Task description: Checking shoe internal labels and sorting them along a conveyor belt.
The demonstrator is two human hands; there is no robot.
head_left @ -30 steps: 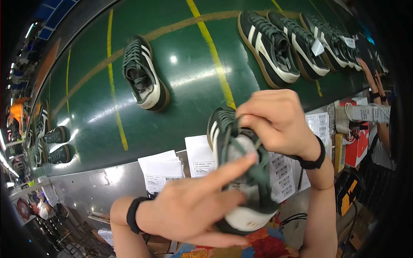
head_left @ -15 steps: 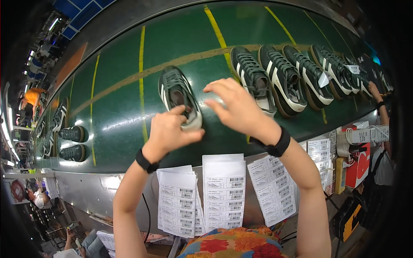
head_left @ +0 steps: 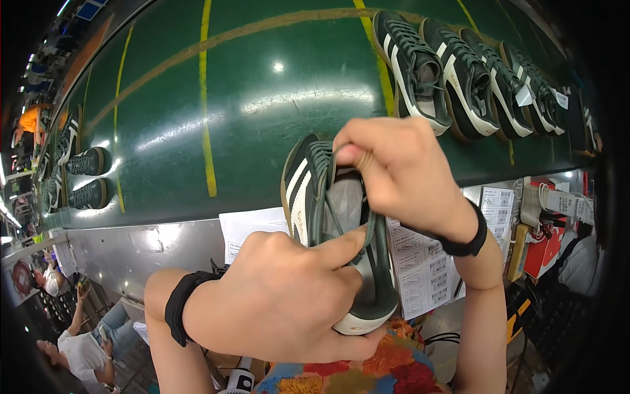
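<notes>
Left hand (head_left: pixel 289 295) cups the dark green white-striped suede sneaker (head_left: pixel 341 230); above that hold, right hand (head_left: pixel 394 167) pinches its green lace (head_left: pixel 326 172) — lacing looks unfinished, the tongue exposed.

One head-worn fisheye view here, looking down and forward from the person's own brow, very near the left hand (head_left: pixel 289 295) and right hand (head_left: pixel 400 177) filling the centre. The green conveyor belt (head_left: pixel 249 98) stretches away toward twelve o'clock, its edges bowing near the rim, with forearms entering from six o'clock.
</notes>
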